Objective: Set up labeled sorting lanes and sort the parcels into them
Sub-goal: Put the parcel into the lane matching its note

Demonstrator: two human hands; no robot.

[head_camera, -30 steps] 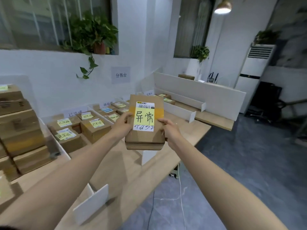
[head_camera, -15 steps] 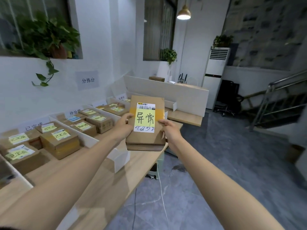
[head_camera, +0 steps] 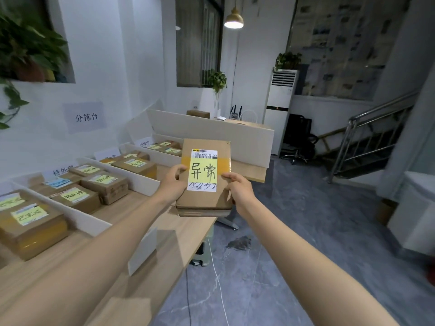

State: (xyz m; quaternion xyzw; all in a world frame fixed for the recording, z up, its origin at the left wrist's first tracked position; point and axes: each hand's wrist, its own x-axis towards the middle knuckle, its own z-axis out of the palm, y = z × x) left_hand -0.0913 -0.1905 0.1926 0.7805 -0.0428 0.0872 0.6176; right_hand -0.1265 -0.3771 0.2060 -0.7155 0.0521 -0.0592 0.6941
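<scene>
I hold a flat cardboard parcel [head_camera: 204,198] in front of me, over the front edge of the wooden table [head_camera: 131,210]. It bears a white shipping label and a yellow note with black handwriting. My left hand [head_camera: 173,184] grips its left edge, thumb on top. My right hand [head_camera: 239,190] grips its right edge the same way. To the left, white dividers [head_camera: 143,182] split the table into lanes. White name cards [head_camera: 62,171] stand at the back of the lanes. Several labeled parcels [head_camera: 104,184] lie inside them.
A white sign [head_camera: 86,117] with characters hangs on the left wall. Beyond the lanes a white panel [head_camera: 211,135] fronts a second desk. A white floor air conditioner [head_camera: 281,109], a black chair [head_camera: 297,140] and a metal stair rail [head_camera: 372,142] stand on the grey floor at right.
The view has swung further right along the table, so the left lanes slid toward the frame edge. Both hands keep the same hold on the parcel, carried rightward.
</scene>
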